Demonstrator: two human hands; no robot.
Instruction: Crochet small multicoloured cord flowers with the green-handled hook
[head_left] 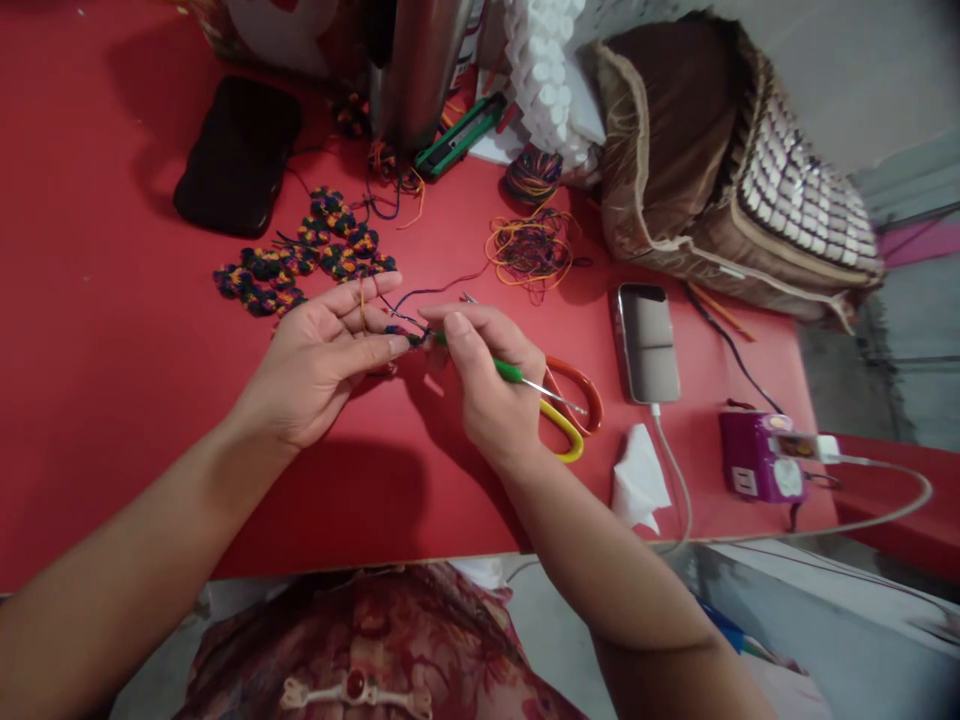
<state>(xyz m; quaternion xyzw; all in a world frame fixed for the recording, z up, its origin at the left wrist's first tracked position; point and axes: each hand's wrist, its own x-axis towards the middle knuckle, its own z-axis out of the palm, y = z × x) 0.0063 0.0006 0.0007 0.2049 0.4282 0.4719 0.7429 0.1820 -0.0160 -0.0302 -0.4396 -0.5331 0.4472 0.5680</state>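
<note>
right hand (487, 385) pinching crochet hook (517, 375), left hand (322, 350) tensioning yarn (405, 322)

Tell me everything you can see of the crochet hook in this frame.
The crochet hook is a thin metal shaft with a green grip around its middle. The right hand holds it by the grip, thumb on top. It lies nearly level above the red table, angled from upper left to lower right. Its working tip is at the left hand, where multicoloured yarn is pinched; the tip itself is too small to make out. Its bare tail end points out over the scissors.
</note>
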